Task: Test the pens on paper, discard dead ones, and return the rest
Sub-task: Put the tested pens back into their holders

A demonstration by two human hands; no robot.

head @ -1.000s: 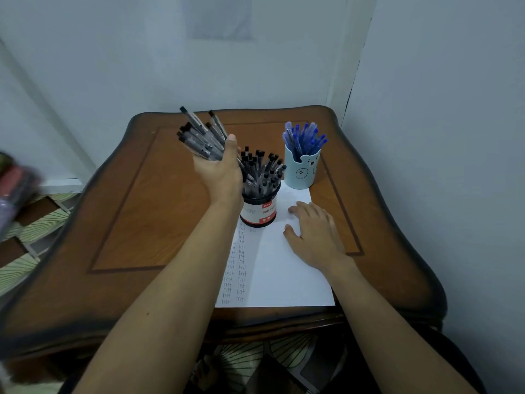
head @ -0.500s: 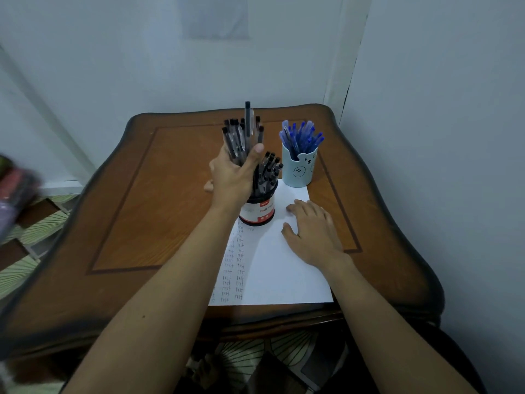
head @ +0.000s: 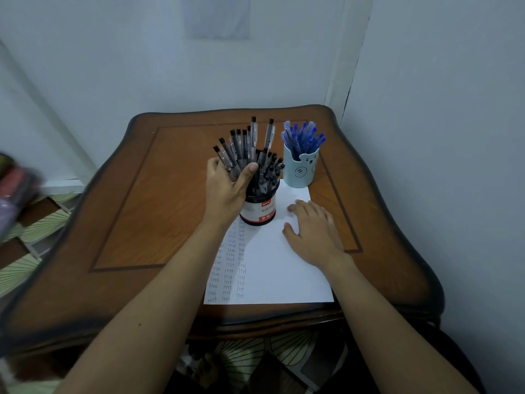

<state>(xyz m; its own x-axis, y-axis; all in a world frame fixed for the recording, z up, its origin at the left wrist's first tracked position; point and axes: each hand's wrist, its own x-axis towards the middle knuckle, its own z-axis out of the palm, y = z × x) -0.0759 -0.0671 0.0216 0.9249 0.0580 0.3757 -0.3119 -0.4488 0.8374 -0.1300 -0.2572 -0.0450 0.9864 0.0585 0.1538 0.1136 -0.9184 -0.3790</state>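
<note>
1. Above the wooden table (head: 127, 209), the left hand (head: 227, 191) is wrapped round a bundle of black pens (head: 241, 146), thumb across the front. It holds them upright at the left rim of the pen tub (head: 260, 209). I cannot tell whether their lower ends sit inside it.
2. Those pens look light, stiff and smooth-barrelled, so a loose fistful would likely fan out and slip. To my eye the mid-barrel is the place to hold them, firmly enough to keep them together.
3. The tub, crowded with other pens, stands on the far edge of the paper (head: 272, 268), which carries columns of the word "test" down its left side. I judge it light enough to tip if nudged.
4. The right hand (head: 312, 234) lies flat on the sheet, fingers straight, holding nothing.
5. Farthest right, a pale blue bear cup (head: 301, 172) holds blue pens (head: 302, 136), just beside the tub.
</note>
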